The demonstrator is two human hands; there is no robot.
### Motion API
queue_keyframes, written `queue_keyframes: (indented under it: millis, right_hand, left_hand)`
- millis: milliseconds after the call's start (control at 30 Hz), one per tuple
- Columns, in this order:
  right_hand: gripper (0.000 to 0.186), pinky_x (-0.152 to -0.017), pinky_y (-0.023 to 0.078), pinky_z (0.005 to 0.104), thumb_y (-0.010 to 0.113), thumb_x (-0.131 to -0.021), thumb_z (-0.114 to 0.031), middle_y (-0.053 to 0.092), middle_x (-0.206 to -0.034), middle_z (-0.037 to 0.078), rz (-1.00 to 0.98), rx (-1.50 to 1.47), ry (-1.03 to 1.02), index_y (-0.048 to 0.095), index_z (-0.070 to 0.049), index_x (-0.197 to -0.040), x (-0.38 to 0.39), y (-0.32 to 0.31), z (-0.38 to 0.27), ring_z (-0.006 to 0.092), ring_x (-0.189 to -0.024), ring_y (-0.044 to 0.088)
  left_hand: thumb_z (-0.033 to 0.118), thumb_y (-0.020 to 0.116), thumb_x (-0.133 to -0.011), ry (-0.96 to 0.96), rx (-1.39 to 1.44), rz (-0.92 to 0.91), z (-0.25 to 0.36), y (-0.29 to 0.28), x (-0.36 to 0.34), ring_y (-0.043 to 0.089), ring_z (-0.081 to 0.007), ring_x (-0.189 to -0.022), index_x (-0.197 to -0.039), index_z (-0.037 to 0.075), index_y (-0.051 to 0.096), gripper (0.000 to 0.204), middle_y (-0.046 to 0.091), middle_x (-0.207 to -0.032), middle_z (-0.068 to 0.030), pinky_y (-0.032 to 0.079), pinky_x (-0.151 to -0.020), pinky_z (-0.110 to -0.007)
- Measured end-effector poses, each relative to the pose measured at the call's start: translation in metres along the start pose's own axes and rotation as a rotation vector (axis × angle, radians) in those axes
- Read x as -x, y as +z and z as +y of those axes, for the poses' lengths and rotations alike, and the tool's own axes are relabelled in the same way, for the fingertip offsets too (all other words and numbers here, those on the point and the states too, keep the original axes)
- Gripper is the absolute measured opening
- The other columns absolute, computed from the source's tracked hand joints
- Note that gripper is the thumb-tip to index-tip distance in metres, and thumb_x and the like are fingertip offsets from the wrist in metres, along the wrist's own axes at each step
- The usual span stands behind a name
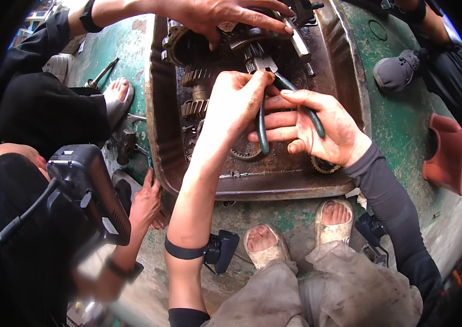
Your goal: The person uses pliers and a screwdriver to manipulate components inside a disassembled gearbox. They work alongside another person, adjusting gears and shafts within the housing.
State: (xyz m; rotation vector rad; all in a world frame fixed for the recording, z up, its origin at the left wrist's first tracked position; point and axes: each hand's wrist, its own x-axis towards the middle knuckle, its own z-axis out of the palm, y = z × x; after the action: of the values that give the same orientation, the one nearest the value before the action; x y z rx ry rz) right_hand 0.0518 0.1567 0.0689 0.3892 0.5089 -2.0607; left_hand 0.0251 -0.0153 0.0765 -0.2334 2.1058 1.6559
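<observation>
Green-handled pliers (262,126) slant over a brown metal tray, their jaws at a toothed shaft (252,52). My left hand (236,101) is closed near the pliers' joint, its thumb by the base of the jaws; its other fingertips are hidden. Palm up, my right hand (320,122) has the handles lying across its palm and fingers, with the thumb against one handle and the fingers only loosely bent. Beyond them, another person's hand (214,16) spreads over the metal parts, touching a pale metal bar (299,43). Gears (195,106) lie left of my left hand.
The tray's rim (263,193) runs in front of my feet. A ring gear (323,165) sits near its front right corner. A red plastic stool (451,155) stands at right. People crouch left and at upper right; one person's hand (146,201) is beside the tray.
</observation>
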Motion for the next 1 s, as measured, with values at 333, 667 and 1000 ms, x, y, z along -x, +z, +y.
queue_keyframes:
  millis: [333,667,1000]
  right_hand:
    - [0.031,-0.045,0.041,0.0156,0.050,-0.097,-0.020,0.067,-0.093,0.008,0.234,0.190,-0.182,0.051,-0.003,-0.122,0.013,0.003,-0.010,0.0062,-0.061,0.058]
    - [0.032,-0.036,0.023,0.0154,0.051,-0.093,-0.013,0.045,-0.069,-0.003,0.343,0.246,-0.434,0.050,-0.001,-0.123,0.013,0.008,0.003,0.0010,-0.042,0.031]
    - [0.024,-0.040,0.024,0.0178,0.054,-0.091,-0.010,0.043,-0.068,-0.003,0.350,0.152,-0.476,0.053,0.000,-0.113,0.009,0.019,0.009,0.0027,-0.046,0.032]
  left_hand:
    - [0.032,0.058,-0.090,-0.133,0.250,-0.008,0.010,0.010,0.008,0.045,-0.0067,-0.038,-0.071,0.007,0.057,0.031,0.052,-0.052,0.0010,0.033,-0.035,-0.021]
    - [0.025,0.051,-0.095,-0.320,0.880,-0.061,0.013,0.026,0.013,0.029,-0.0087,-0.031,-0.074,0.011,0.049,0.025,0.036,-0.044,0.0055,0.024,-0.031,-0.024]
    - [0.027,0.060,-0.085,-0.255,0.959,0.105,0.006,0.041,0.012,0.036,-0.0083,-0.042,-0.073,0.011,0.052,0.021,0.043,-0.054,0.0037,0.030,-0.041,-0.023]
